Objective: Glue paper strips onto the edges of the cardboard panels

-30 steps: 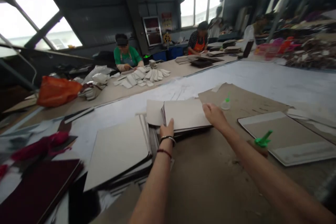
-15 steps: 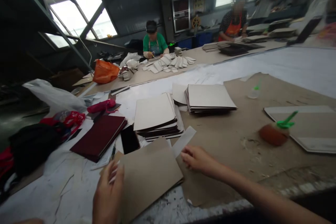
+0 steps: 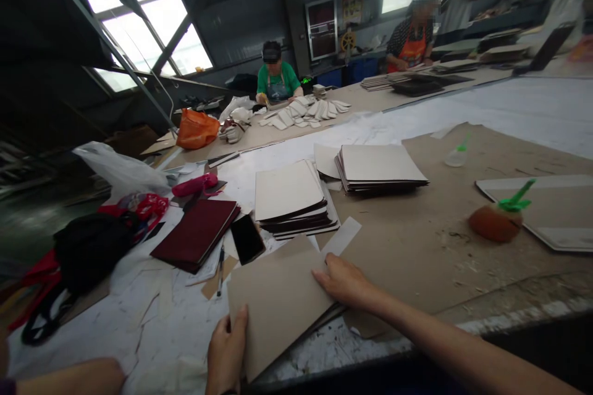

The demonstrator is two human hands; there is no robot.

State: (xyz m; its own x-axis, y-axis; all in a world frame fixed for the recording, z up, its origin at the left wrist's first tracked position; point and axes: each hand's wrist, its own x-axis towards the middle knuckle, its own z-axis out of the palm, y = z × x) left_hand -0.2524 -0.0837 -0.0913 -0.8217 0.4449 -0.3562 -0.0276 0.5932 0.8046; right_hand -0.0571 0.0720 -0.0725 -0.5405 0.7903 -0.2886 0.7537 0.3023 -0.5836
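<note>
A grey-brown cardboard sheet [image 3: 282,305] lies slanted at the table's front edge, with a dark-edged layer showing under its right side. My left hand [image 3: 228,349] is closed on its left edge, thumb on top and fingers curled at the side. At the opposite edge, my right hand [image 3: 345,281] grips the same sheet, its thumb reaching over the top face. Just beyond that hand lies a white paper strip [image 3: 341,237]. Two stacks of pale boards with dark edges, a nearer one [image 3: 290,191] and a farther one [image 3: 382,163], stand behind the sheet.
Left of the sheet are a dark red folder [image 3: 197,234], a black phone [image 3: 248,239], a pen [image 3: 220,271] and a black bag [image 3: 92,253]. An orange-brown pot with a green top [image 3: 495,222] stands right. Another person's forearm [image 3: 69,376] enters lower left. Two people work across the table.
My left hand has closed on the sheet's left edge. My right hand has come from beside the paper strip onto the sheet's right edge. The whole view has shifted slightly.
</note>
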